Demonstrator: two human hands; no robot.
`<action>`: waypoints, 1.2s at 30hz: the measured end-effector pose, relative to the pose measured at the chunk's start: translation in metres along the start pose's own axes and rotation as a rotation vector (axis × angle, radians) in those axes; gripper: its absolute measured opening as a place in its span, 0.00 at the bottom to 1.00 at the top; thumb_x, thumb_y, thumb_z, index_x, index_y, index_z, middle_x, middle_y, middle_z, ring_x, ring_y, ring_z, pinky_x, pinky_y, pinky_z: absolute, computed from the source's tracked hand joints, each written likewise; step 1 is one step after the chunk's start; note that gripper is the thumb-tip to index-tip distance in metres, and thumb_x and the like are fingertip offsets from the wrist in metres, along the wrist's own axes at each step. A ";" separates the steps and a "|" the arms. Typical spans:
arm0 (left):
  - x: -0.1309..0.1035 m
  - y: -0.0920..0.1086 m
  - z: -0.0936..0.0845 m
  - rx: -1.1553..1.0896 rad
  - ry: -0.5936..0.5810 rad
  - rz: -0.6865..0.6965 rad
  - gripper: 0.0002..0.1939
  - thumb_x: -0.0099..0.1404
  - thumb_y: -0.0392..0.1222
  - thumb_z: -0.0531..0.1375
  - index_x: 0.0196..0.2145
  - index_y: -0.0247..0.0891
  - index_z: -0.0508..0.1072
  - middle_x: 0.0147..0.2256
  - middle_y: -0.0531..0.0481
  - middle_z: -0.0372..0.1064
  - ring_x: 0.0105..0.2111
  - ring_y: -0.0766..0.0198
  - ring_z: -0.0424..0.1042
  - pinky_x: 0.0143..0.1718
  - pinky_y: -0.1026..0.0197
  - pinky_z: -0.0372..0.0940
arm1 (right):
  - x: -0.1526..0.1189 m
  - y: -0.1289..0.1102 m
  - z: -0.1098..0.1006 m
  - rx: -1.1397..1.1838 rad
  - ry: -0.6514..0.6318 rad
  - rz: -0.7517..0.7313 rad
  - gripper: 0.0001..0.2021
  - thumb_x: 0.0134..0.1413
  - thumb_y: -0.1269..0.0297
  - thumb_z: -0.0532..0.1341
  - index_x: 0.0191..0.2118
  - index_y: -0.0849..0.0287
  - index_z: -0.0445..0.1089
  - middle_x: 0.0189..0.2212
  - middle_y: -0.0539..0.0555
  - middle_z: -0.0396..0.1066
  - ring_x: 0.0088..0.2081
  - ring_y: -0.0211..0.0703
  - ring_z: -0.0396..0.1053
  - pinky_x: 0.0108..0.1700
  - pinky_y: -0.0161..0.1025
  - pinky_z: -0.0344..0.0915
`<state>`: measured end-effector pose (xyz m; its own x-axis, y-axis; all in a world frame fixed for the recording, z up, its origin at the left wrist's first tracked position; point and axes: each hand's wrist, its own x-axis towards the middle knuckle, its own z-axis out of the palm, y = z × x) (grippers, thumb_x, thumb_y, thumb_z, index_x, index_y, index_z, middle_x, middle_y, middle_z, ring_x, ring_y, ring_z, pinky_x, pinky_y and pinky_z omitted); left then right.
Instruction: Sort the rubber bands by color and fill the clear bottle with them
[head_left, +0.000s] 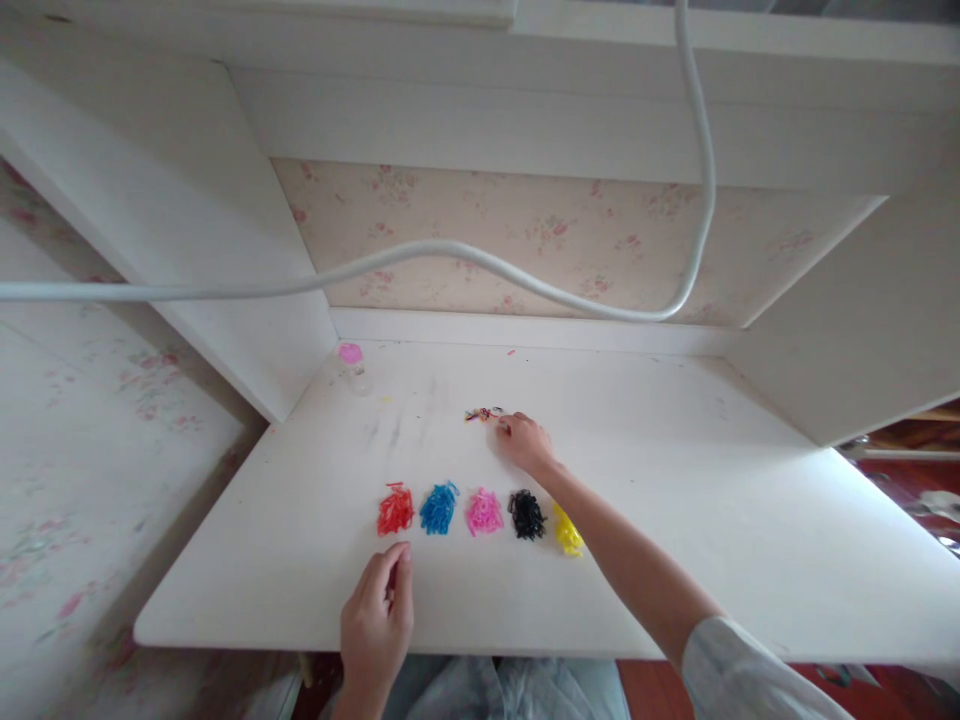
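Note:
My right hand (523, 440) reaches over the table to a small mixed-colour heap of what look like rubber bands (480, 414). Its fingers are bent together at the heap's right end, and whatever lies between the fingertips is hidden. Nearer the front edge, my left hand (379, 605) is closed with thumb and forefinger pinched, just below the red pile (395, 510); I cannot make out anything in it. A row of similar bands continues with a blue pile (439, 508), a pink pile (484, 512), a black pile (527, 515) and a yellow pile (568, 532), partly covered by my right forearm.
A clear container with a pink top (350, 353) stands at the white table's (712, 500) back left corner. One stray reddish piece (511, 352) lies near the back edge. A white cable (450, 250) hangs across the view above the table. White panels rise on both sides.

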<state>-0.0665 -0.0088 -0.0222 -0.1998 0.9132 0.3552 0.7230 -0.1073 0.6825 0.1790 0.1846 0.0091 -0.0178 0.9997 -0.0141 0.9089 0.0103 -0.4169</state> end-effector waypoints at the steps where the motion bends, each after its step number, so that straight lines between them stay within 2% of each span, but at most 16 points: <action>1: 0.000 0.001 0.000 0.004 0.000 -0.001 0.11 0.67 0.45 0.53 0.40 0.40 0.72 0.35 0.47 0.75 0.32 0.63 0.75 0.31 0.65 0.69 | 0.004 -0.001 0.003 -0.005 0.005 0.004 0.15 0.59 0.61 0.51 0.45 0.51 0.73 0.42 0.55 0.71 0.38 0.44 0.69 0.38 0.37 0.59; 6: 0.000 0.002 -0.001 0.040 -0.021 0.021 0.12 0.67 0.45 0.52 0.39 0.39 0.73 0.33 0.48 0.75 0.28 0.65 0.74 0.29 0.66 0.68 | 0.013 -0.005 0.008 0.001 0.030 -0.013 0.17 0.62 0.55 0.49 0.44 0.50 0.74 0.39 0.53 0.71 0.37 0.42 0.68 0.36 0.35 0.58; 13: 0.000 0.001 0.000 0.075 -0.019 0.059 0.11 0.67 0.45 0.52 0.40 0.39 0.72 0.34 0.48 0.75 0.29 0.65 0.74 0.30 0.66 0.68 | -0.001 0.002 0.000 0.078 0.062 -0.084 0.13 0.60 0.63 0.52 0.36 0.54 0.75 0.37 0.52 0.72 0.37 0.39 0.68 0.38 0.32 0.58; 16: -0.001 -0.001 0.001 0.085 -0.036 0.070 0.11 0.67 0.44 0.52 0.40 0.40 0.72 0.34 0.48 0.75 0.30 0.65 0.74 0.30 0.66 0.68 | -0.023 0.014 -0.014 0.121 0.089 -0.102 0.14 0.60 0.61 0.52 0.37 0.56 0.75 0.34 0.53 0.72 0.35 0.38 0.68 0.39 0.33 0.59; 19: 0.000 -0.001 0.000 0.064 -0.056 0.076 0.10 0.67 0.45 0.53 0.40 0.41 0.72 0.34 0.48 0.75 0.30 0.64 0.75 0.30 0.66 0.68 | -0.059 0.034 -0.028 0.169 0.136 -0.084 0.16 0.60 0.57 0.50 0.38 0.56 0.74 0.33 0.52 0.72 0.32 0.37 0.67 0.37 0.33 0.61; 24: 0.009 0.019 -0.003 -0.006 -0.056 0.092 0.11 0.67 0.46 0.52 0.39 0.41 0.72 0.34 0.47 0.75 0.31 0.64 0.74 0.30 0.66 0.68 | -0.126 0.071 -0.033 0.248 0.232 0.040 0.19 0.60 0.49 0.50 0.37 0.53 0.75 0.32 0.52 0.72 0.25 0.37 0.64 0.31 0.35 0.62; 27: 0.028 0.041 -0.003 0.003 -0.114 0.138 0.11 0.67 0.46 0.52 0.40 0.41 0.72 0.35 0.47 0.74 0.31 0.64 0.74 0.32 0.65 0.67 | -0.151 0.083 -0.030 0.259 0.246 0.090 0.20 0.60 0.48 0.50 0.39 0.52 0.75 0.33 0.53 0.73 0.24 0.37 0.65 0.31 0.35 0.62; 30: 0.062 0.062 0.002 0.089 -0.249 0.165 0.12 0.67 0.47 0.51 0.39 0.42 0.72 0.35 0.49 0.74 0.31 0.65 0.73 0.33 0.65 0.65 | -0.163 0.090 -0.027 0.267 0.244 0.106 0.21 0.59 0.47 0.50 0.41 0.52 0.75 0.33 0.52 0.73 0.24 0.36 0.65 0.31 0.35 0.61; 32: 0.087 0.070 0.010 0.152 -0.333 0.178 0.12 0.67 0.45 0.50 0.37 0.42 0.73 0.37 0.50 0.74 0.36 0.64 0.73 0.37 0.64 0.65 | -0.167 0.094 -0.026 0.287 0.260 0.133 0.21 0.59 0.47 0.51 0.41 0.53 0.75 0.32 0.52 0.72 0.24 0.36 0.64 0.31 0.35 0.61; 36: 0.128 0.073 0.036 0.360 -0.457 0.141 0.11 0.66 0.42 0.51 0.36 0.44 0.73 0.39 0.52 0.73 0.37 0.64 0.72 0.38 0.64 0.63 | -0.174 0.100 -0.022 0.400 0.337 0.246 0.23 0.58 0.45 0.50 0.38 0.56 0.76 0.31 0.53 0.71 0.26 0.38 0.64 0.31 0.35 0.61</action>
<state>-0.0150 0.1140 0.0501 0.1618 0.9849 0.0612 0.9164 -0.1730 0.3610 0.2822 0.0125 -0.0102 0.3672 0.9237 0.1091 0.6403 -0.1660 -0.7500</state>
